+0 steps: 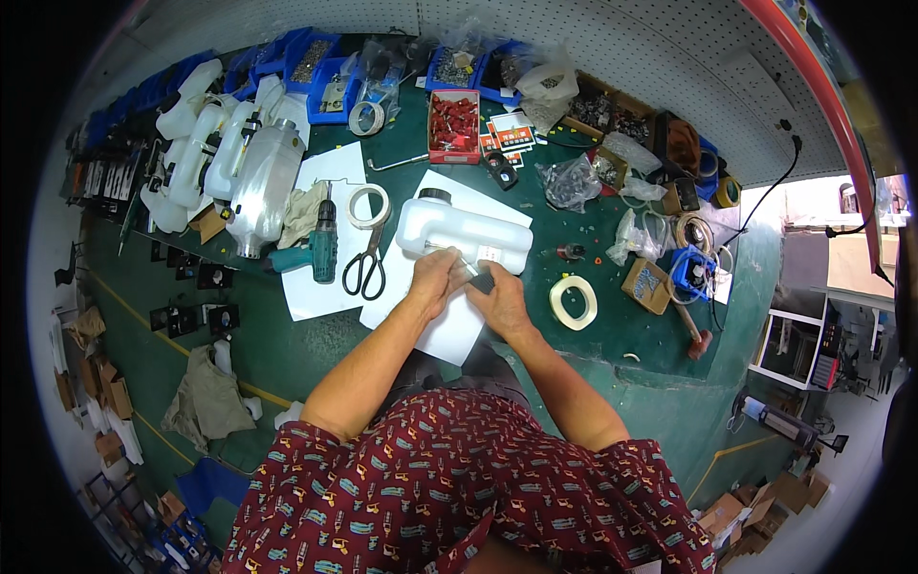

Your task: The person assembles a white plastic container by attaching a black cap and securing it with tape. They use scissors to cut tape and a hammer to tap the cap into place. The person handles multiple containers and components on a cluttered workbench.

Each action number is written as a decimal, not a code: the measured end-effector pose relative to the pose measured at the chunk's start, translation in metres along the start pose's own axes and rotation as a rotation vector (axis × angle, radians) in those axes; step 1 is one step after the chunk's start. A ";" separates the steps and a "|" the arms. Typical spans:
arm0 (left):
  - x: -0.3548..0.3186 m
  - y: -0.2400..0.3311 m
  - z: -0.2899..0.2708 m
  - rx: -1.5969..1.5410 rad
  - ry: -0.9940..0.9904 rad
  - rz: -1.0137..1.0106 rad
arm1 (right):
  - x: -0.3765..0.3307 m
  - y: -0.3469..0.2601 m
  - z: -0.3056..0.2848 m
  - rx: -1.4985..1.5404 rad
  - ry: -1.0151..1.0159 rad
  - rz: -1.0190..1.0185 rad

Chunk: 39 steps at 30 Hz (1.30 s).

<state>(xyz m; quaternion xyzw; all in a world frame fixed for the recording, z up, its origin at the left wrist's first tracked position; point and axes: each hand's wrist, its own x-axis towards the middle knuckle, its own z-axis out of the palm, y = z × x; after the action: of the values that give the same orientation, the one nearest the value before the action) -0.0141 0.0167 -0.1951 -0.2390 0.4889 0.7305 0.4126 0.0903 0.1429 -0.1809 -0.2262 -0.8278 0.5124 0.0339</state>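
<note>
White tank: likely light, stiff, slippery; grip ends. Right hand pinches tool; left hand adjoins, grip unclear.

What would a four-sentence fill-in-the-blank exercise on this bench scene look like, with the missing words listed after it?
1. The cap on the white bottle is ____ in colour.
2. The small parts in the open box beyond the bottle are ____ in colour.
3. The cream tape roll lies to the ____ of the right hand.
4. The power drill lies to the ____ of the scissors.

Missing words: black; red; right; left.
</note>
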 end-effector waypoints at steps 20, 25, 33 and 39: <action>0.006 -0.007 -0.007 0.005 -0.038 0.058 | 0.010 -0.011 -0.011 -0.212 -0.033 -0.160; 0.003 -0.008 -0.003 0.027 0.017 0.041 | 0.008 -0.011 -0.007 -0.248 -0.043 -0.121; 0.006 -0.021 0.000 0.047 0.047 0.090 | 0.012 -0.015 -0.004 -0.225 -0.064 -0.100; -0.005 -0.010 -0.004 0.399 0.111 0.225 | 0.011 -0.010 -0.005 -0.022 -0.066 0.002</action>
<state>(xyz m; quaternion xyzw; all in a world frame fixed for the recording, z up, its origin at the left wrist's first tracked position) -0.0034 0.0136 -0.1983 -0.1363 0.6691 0.6464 0.3403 0.0783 0.1482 -0.1720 -0.2103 -0.8337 0.5106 0.0038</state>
